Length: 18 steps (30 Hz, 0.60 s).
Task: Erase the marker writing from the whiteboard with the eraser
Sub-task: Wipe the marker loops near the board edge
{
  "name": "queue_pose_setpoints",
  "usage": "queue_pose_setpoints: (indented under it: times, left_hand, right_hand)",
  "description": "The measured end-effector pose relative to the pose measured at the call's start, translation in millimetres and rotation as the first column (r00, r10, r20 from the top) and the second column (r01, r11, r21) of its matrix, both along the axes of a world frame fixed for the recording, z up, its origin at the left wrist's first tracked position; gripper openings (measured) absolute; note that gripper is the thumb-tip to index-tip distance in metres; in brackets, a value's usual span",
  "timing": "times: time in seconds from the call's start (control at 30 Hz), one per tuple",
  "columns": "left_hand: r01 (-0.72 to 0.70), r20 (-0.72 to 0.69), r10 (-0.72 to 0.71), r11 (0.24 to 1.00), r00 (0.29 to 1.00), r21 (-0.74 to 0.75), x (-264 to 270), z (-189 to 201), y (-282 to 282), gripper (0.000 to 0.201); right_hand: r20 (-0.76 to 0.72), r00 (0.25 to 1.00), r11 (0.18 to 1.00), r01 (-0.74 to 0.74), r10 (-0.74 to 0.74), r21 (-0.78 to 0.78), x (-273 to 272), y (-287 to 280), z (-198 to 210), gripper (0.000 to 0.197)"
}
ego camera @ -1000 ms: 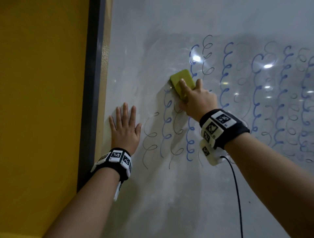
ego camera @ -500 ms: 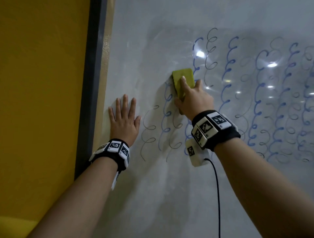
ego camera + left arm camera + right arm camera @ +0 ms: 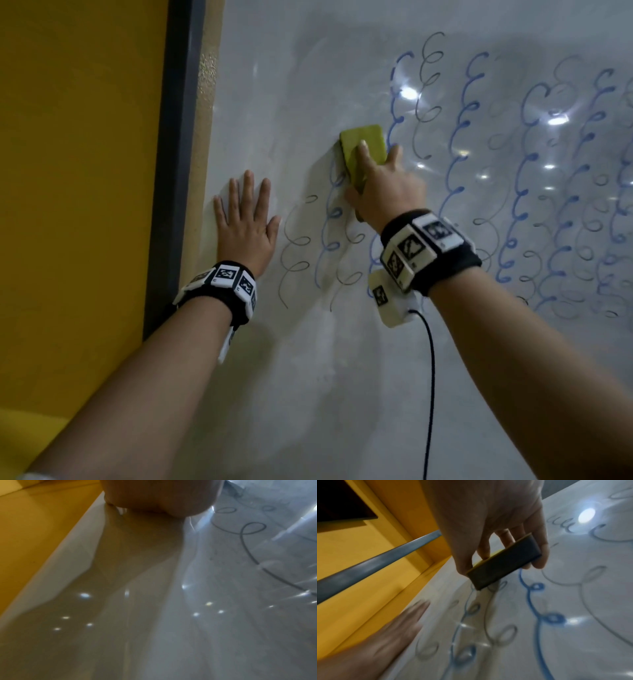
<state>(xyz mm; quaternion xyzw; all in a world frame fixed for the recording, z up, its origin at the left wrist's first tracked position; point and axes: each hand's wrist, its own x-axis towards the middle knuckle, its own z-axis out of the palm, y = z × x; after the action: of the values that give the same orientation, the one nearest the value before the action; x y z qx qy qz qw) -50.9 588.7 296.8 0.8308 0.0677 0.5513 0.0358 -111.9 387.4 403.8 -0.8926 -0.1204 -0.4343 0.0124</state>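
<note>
A: Where is the eraser (image 3: 363,147)?

B: Against the whiteboard (image 3: 291,102), at the upper left edge of the marker writing (image 3: 462,137). The right hand (image 3: 387,192) grips it — fingers curled over its yellow back, thumb on the near side. In the right wrist view the dark felt face (image 3: 503,563) is tilted, its lower corner meeting a blue line.

A: And the left hand (image 3: 245,222)?

B: Flat on the board, fingers straight and spread, holding nothing. It sits left of the scribbles, just beside the board's pale edge strip (image 3: 202,137) and dark frame (image 3: 174,154). The left wrist view shows only the heel of the palm (image 3: 159,497) pressed to the glossy surface.

A: Can any of the writing be read?

B: No words or letters — only columns of looping curls, some blue (image 3: 520,192), some thin grey (image 3: 294,246). No brand shows on the eraser.

A: Any other markings?

B: Both wrists carry black bands with white tiles printed in black-and-white square codes: left band (image 3: 226,281), right band (image 3: 424,250). A white box (image 3: 390,301) hangs under the right wrist with a black cable (image 3: 430,394) dropping from it.

A: What lies beyond the board?

B: A yellow wall (image 3: 78,205) to the left. Bright ceiling-light reflections (image 3: 407,92) dot the board among the curls.
</note>
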Motion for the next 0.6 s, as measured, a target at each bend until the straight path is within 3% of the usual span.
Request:
queue_pose_setpoints:
  times: [0.13,0.33,0.5,0.6]
  left_hand:
    - [0.021,0.02,-0.021,1.0,1.0,0.009,0.1,-1.0,1.3,0.064]
    - [0.032,0.085,-0.034,0.999,0.996,0.028,5.4,-2.0,4.6,0.064]
    - [0.036,0.097,-0.039,0.999,0.995,0.032,6.2,-2.5,4.7,0.064]
    - [0.014,0.093,-0.018,0.999,0.995,0.036,6.5,-2.7,4.4,0.063]
  right_hand:
    - [-0.007,1.0,0.996,-0.01,0.01,-0.092,0.4,-3.1,-36.8,0.068]
    - [0.131,0.991,0.987,0.051,-0.031,-0.153,4.9,-4.8,0.4,0.062]
    - [0.163,0.987,0.922,0.075,-0.013,-0.379,9.5,-5.7,-11.2,0.06]
    - [0.198,0.98,0.938,0.071,-0.003,-0.34,10.6,-9.5,2.3,0.058]
